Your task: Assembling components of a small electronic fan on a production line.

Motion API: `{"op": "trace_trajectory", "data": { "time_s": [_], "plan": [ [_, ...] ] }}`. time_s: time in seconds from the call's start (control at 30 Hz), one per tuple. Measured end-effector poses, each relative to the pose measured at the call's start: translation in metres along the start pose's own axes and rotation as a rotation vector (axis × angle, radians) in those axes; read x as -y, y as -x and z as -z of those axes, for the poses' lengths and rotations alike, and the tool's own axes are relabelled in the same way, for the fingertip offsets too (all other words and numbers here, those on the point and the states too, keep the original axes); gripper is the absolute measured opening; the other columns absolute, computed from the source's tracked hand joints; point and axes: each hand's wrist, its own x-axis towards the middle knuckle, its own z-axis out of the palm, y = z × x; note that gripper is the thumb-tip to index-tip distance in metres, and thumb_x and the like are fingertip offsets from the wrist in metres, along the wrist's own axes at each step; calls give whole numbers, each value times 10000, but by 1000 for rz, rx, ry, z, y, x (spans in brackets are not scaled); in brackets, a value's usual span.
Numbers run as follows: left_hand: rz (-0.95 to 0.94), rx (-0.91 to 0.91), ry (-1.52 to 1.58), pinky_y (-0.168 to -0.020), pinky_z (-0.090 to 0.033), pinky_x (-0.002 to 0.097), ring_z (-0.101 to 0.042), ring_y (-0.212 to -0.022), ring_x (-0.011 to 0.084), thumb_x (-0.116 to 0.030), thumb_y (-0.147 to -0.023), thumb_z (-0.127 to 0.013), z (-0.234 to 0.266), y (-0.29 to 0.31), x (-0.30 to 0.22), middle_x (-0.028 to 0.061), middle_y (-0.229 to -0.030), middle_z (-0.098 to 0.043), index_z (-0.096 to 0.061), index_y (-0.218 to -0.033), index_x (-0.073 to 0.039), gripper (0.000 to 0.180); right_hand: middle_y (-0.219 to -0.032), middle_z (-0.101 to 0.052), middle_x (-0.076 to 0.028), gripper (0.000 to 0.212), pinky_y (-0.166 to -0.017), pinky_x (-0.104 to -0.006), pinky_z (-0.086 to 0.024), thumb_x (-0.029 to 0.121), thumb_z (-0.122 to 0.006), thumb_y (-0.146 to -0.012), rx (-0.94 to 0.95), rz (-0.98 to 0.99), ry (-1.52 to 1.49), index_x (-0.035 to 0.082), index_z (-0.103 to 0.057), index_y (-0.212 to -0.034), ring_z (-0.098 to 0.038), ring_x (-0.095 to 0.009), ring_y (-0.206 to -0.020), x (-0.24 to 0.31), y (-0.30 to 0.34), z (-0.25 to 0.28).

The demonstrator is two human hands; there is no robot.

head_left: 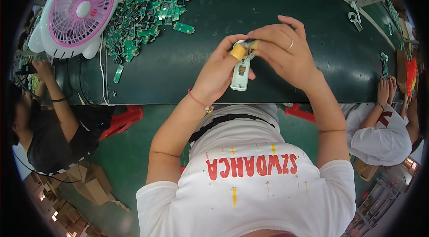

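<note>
A small pale plastic device casing (240, 81) is held upright above the near part of the table, its open inner side facing up. A rectangular part shows inside it, and its far end looks ring-shaped. My left hand (209, 76) is closed on the casing, with a yellow cover on the thumb. At the ring-shaped end, my right hand (286, 53) has its thumb and finger pinched together, also with yellow at a fingertip. What lies in that pinch is hidden and slightly blurred.
A loose heap of green circuit boards (145, 11) covers the table's far left. Beside it stands a pink and white fan (80, 6) with a white cable (103, 74). White casings (355, 20) lie at the far right. Other people sit left and right, near red stools (120, 122).
</note>
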Motion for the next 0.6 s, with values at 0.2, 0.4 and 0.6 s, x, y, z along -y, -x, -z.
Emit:
{"op": "trace_trajectory", "data": {
  "time_s": [0.2, 0.4, 0.6],
  "plan": [
    [-236, 26, -289, -630, -516, 235, -634, -743, 137, 0, -879, -530, 1, -2, 4, 94, -1034, -594, -406, -1338, -55, 478, -977, -625, -30, 241, -868, -387, -404, 55, -637, -725, 55, -116, -29, 107, -621, -960, -578, -215, -868, -4, 5, 3],
    [-516, -114, -601, -749, -515, 237, -615, -910, 131, 45, -870, -523, 4, -8, 5, 105, -1160, -581, -395, -1354, -45, 509, -861, -621, -55, 343, -709, -255, -473, 36, -660, -789, 298, -749, -610, 6, -586, -1122, -582, -123, -812, 9, 1, 17],
    [-560, -66, -519, -813, -501, 246, -562, -1042, 135, 3, -897, -519, -5, -10, -1, 118, -1279, -523, -386, -1374, -64, 500, -928, -636, -68, 271, -751, -276, -478, 29, -649, -819, -2, -940, -1262, 2, -573, -1078, -591, -130, -839, 17, 13, -6]
  ]
}}
